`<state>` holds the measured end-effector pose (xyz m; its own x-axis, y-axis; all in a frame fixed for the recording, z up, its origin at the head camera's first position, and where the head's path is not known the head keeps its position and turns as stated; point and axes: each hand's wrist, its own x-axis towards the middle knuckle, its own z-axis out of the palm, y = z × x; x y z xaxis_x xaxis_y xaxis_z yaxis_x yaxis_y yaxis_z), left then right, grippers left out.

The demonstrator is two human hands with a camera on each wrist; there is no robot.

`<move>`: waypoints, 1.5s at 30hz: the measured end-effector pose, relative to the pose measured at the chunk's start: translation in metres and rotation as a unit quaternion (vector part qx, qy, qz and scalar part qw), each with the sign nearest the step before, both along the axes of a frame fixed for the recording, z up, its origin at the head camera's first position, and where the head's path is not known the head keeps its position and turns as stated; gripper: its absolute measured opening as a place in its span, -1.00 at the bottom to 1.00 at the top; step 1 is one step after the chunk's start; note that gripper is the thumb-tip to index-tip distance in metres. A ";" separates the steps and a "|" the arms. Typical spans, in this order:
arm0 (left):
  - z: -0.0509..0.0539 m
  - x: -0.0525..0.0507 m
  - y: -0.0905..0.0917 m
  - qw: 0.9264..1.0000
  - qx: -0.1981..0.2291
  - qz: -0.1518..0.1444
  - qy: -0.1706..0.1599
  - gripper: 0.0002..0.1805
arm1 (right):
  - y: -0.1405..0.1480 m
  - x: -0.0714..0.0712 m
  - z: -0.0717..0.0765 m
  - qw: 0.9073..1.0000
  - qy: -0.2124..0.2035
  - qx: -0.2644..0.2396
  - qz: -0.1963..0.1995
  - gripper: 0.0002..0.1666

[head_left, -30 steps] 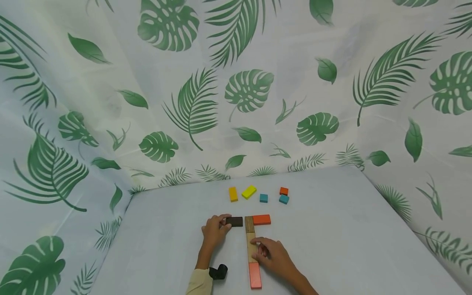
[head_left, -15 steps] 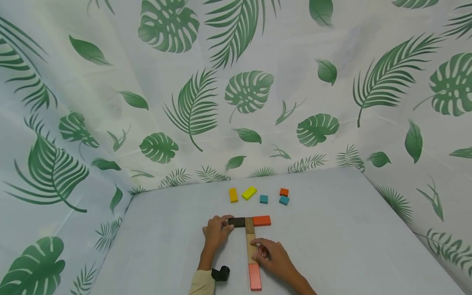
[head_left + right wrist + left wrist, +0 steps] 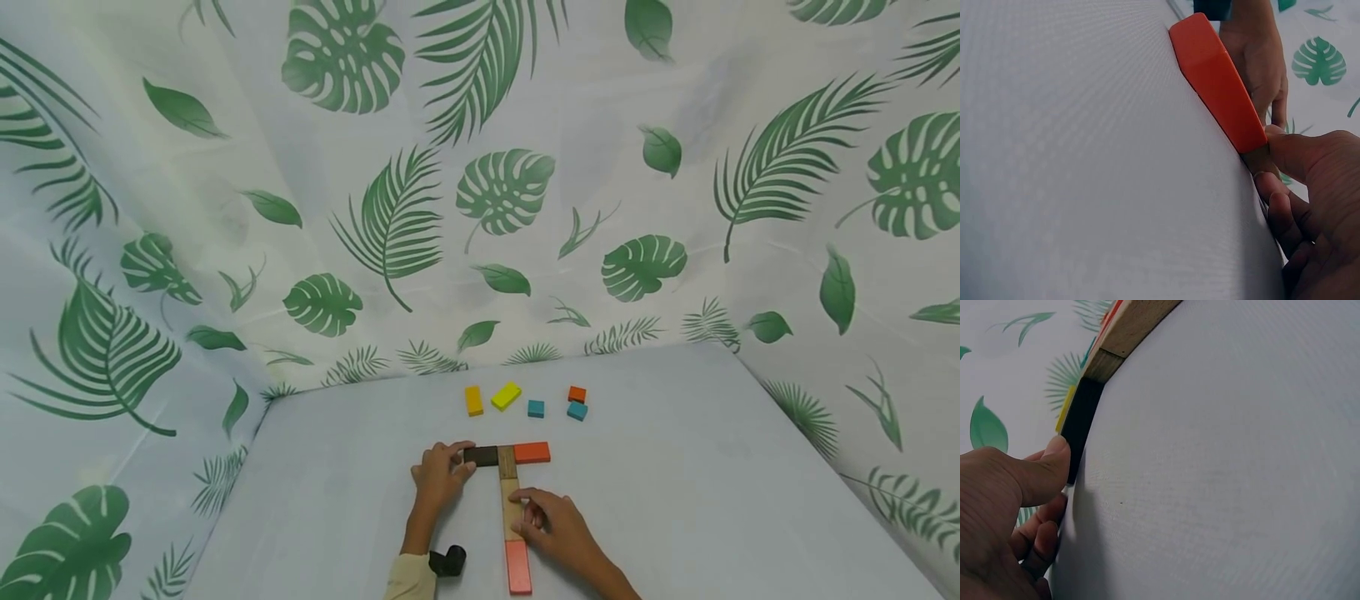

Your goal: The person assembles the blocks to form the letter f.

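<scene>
My left hand (image 3: 437, 475) pinches the left end of a black block (image 3: 481, 456) between thumb and forefinger in the head view. The block's right end meets a short brown wooden block (image 3: 507, 462). On the other side of that brown block lies an orange-red block (image 3: 532, 452). A tan wooden block (image 3: 511, 510) runs toward me from the brown one, and a pink block (image 3: 518, 568) continues the line, forming a T. My right hand (image 3: 558, 525) holds the tan block with thumb and forefinger; in the right wrist view the thumb partly hides the joint beside the pink block (image 3: 1222, 94).
Behind the T lie loose blocks: orange-yellow (image 3: 474, 401), yellow (image 3: 506, 396), two blue (image 3: 536, 408), and one red-orange (image 3: 577, 393). A black wrist device (image 3: 448, 562) sits on my left wrist. Leaf-patterned cloth (image 3: 495, 192) walls the back and sides of the white surface.
My left hand has slid the black block right, closing the gap to the brown block, and now keeps it there. The right hand stays at the tan block. The head view has shifted slightly.
</scene>
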<state>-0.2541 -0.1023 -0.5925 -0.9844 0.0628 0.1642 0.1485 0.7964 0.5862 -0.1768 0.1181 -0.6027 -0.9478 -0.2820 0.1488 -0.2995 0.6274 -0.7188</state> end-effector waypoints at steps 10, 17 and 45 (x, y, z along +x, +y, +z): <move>-0.006 0.001 -0.001 0.999 0.031 0.007 0.012 -0.67 | 0.001 0.001 -0.001 1.000 -0.017 0.005 -0.005 -0.60; -0.008 -0.001 -0.003 0.995 0.091 0.034 -0.012 -0.72 | 0.001 -0.001 0.001 1.000 -0.022 0.001 -0.003 -0.59; -0.003 0.003 -0.006 0.994 0.108 0.022 0.002 -0.85 | 0.001 -0.002 0.000 1.000 -0.024 -0.014 -0.001 -0.59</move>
<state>-0.2508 -0.1083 -0.5959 -0.9846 -0.0175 0.1740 0.1198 0.6572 0.7442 -0.1784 0.1194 -0.6026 -0.9548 -0.2758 0.1107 -0.2624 0.6077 -0.7495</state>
